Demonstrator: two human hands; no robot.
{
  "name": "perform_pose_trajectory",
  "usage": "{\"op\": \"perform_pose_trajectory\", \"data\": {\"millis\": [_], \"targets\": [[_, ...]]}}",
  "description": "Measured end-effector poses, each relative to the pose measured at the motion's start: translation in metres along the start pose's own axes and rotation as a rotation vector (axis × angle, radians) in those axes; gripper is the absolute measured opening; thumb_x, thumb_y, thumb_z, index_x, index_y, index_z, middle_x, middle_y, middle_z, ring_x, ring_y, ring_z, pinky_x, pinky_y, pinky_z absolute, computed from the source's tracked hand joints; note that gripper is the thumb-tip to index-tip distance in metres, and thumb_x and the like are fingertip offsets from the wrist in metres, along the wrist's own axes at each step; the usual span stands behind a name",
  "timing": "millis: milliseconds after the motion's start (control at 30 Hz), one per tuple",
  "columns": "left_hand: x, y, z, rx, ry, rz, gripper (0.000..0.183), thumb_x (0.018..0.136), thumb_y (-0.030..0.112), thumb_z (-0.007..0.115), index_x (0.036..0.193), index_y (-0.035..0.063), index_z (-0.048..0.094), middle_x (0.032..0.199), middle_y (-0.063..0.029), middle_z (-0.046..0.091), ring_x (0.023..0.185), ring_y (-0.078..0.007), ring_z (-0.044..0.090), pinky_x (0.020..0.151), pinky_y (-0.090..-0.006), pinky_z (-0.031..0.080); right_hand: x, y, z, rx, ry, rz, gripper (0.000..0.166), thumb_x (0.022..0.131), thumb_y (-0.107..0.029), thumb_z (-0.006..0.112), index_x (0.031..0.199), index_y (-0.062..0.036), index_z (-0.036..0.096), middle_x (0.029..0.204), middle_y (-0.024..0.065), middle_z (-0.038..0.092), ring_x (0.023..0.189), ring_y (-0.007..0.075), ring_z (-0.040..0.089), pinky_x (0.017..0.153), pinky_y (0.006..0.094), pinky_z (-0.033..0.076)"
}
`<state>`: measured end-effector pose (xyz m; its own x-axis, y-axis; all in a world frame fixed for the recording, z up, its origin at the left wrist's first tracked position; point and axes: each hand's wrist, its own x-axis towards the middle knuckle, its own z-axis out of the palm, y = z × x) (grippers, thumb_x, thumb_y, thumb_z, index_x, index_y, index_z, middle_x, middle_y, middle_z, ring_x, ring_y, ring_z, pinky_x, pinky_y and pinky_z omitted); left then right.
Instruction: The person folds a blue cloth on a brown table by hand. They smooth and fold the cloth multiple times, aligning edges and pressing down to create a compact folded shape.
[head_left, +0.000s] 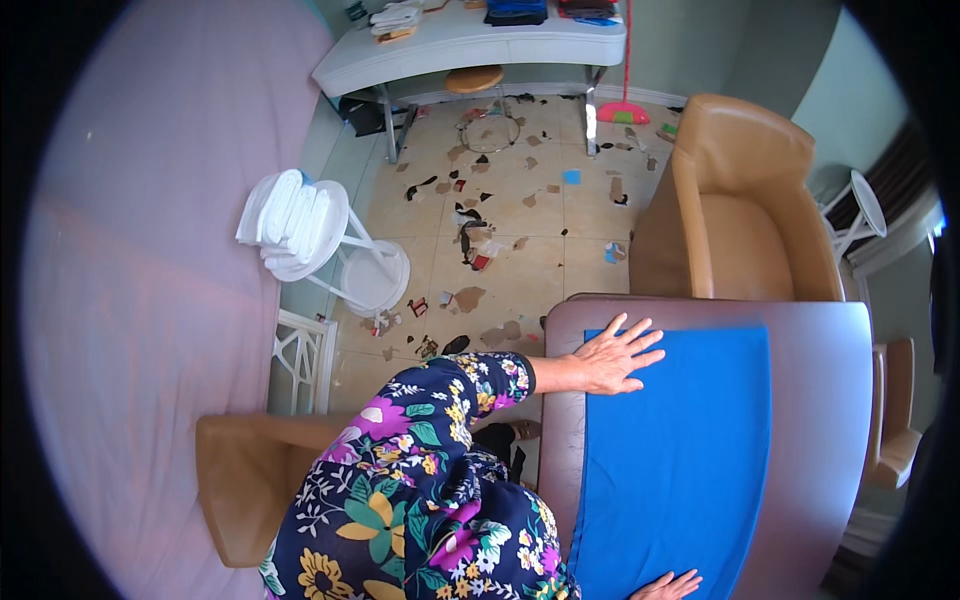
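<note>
A blue cloth (675, 450) lies spread as a long rectangle over a brown table (817, 420) with rounded corners. My left hand (611, 360) rests palm down on one corner of the cloth, fingers apart, with the thumb side toward the middle of the cloth. At the bottom rim of the view, part of my right hand (670, 586) shows, also flat on the cloth with its fingers spread; its wrist is out of the picture. Slight creases run across the cloth near the right hand. Neither hand grips anything.
Tan armchairs (750, 240) stand around the table. Torn scraps (470, 298) litter the tiled floor. Folded white cloths (285, 214) sit on a white stool (334, 225). A white desk (480, 37) carries folded textiles; a wooden-topped stool (474, 78) and a pink broom (624, 112) are nearby.
</note>
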<state>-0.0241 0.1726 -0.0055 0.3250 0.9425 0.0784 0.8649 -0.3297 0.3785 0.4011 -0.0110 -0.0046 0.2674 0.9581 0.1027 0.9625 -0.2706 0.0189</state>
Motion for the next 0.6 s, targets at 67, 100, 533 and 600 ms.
{"op": "perform_pose_trajectory", "data": {"millis": [67,100,533,600], "targets": [[0.002,0.003,0.003,0.007,0.005,-0.013,0.062,0.082,0.043,0.048,0.135,0.0145,0.032,0.143,-0.0126,0.019,0.133,-0.0298,0.011,0.104,-0.0544,0.012,0.004,0.008,0.003,-0.009,-0.018,0.006,0.052,0.092,-0.041,0.033,0.134,-0.0106,0.035,0.140,0.0157,0.027,0.128,0.0327,0.026,0.097,0.0521,0.025],[0.002,0.003,0.002,0.005,0.006,-0.015,0.062,0.082,0.044,0.048,0.135,0.0145,0.032,0.143,-0.0125,0.019,0.133,-0.0298,0.011,0.105,-0.0543,0.011,0.003,0.008,0.002,-0.015,-0.021,0.022,0.051,0.092,-0.040,0.034,0.133,-0.0104,0.035,0.140,0.0160,0.028,0.128,0.0328,0.027,0.097,0.0520,0.025],[0.004,0.003,0.000,-0.003,-0.011,-0.020,0.061,0.083,0.044,0.045,0.135,0.0142,0.031,0.143,-0.0119,0.018,0.133,-0.0295,0.011,0.105,-0.0533,0.008,0.006,0.005,-0.002,-0.019,-0.011,-0.009,0.050,0.092,-0.037,0.034,0.133,-0.0088,0.036,0.138,0.0185,0.029,0.126,0.0346,0.028,0.096,0.0503,0.028],[0.003,0.004,-0.001,-0.012,-0.006,-0.019,0.061,0.083,0.044,0.045,0.135,0.0142,0.032,0.143,-0.0119,0.018,0.134,-0.0296,0.011,0.106,-0.0532,0.008,0.006,0.004,-0.005,-0.015,-0.016,-0.005,0.050,0.092,-0.037,0.035,0.133,-0.0086,0.036,0.138,0.0187,0.029,0.126,0.0349,0.028,0.096,0.0503,0.028]]}}
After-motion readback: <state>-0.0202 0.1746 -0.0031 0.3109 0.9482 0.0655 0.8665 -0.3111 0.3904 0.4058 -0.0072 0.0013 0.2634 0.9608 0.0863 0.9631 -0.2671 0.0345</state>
